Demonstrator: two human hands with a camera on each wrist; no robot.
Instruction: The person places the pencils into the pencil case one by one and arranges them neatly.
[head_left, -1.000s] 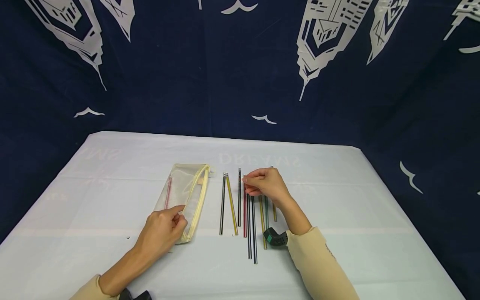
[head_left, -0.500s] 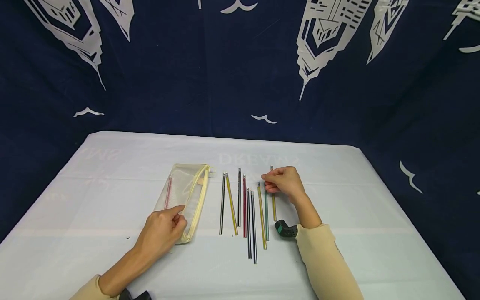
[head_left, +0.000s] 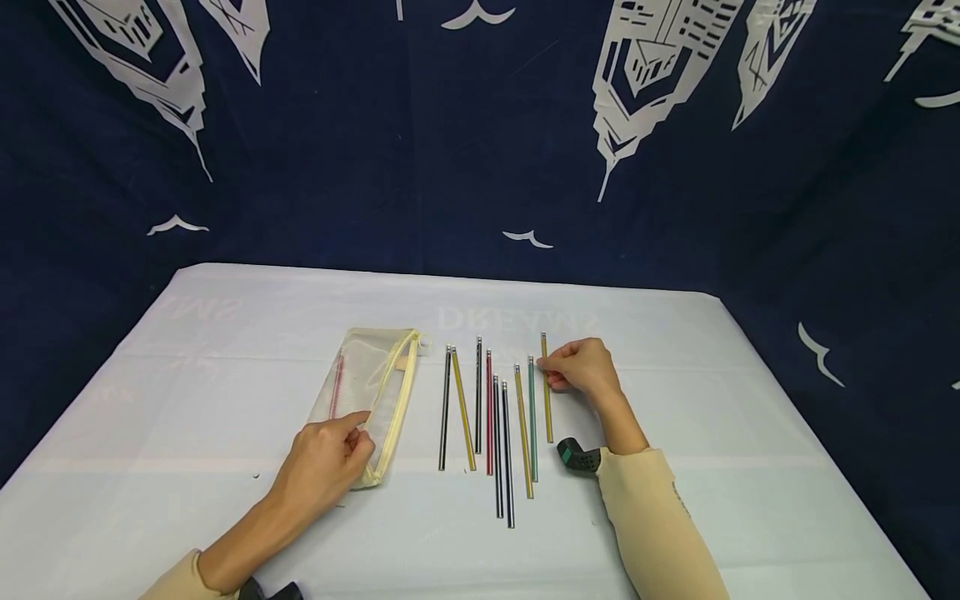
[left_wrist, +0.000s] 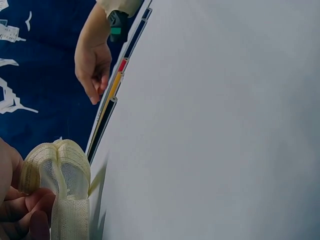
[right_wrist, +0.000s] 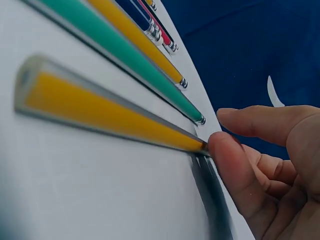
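Head view: The left hand (head_left: 326, 454) grips the near side of a pale, see-through mesh pouch (head_left: 367, 375) with yellow edging, which lies on the white-covered desk (head_left: 750, 483); its index finger reaches over the pouch. A red-and-white strip shows through the mesh. To the pouch's right, nine pencils lie roughly side by side, from left to right: black pencil (head_left: 445, 408), yellow pencil (head_left: 463, 408), another dark pencil (head_left: 478, 396), red pencil (head_left: 489, 412), two dark blue pencils (head_left: 508, 454), a second yellow pencil (head_left: 523, 433), green pencil (head_left: 532, 421) and rightmost yellow pencil (head_left: 547, 408). The right hand (head_left: 581, 367) is at the upper part of the last. A dark blue cloth (head_left: 375, 125) with white prints hangs behind.

Left wrist view: Fingers hold the pouch's edging at lower left. The right hand appears beyond, fingers pointing down near the pencils.

Right wrist view: The rightmost yellow pencil's far end meets the right thumb; the index tip stands slightly apart from the thumb. Whether the pencil is pinched cannot be told. The green pencil lies just beside it, metal-tipped end outward.
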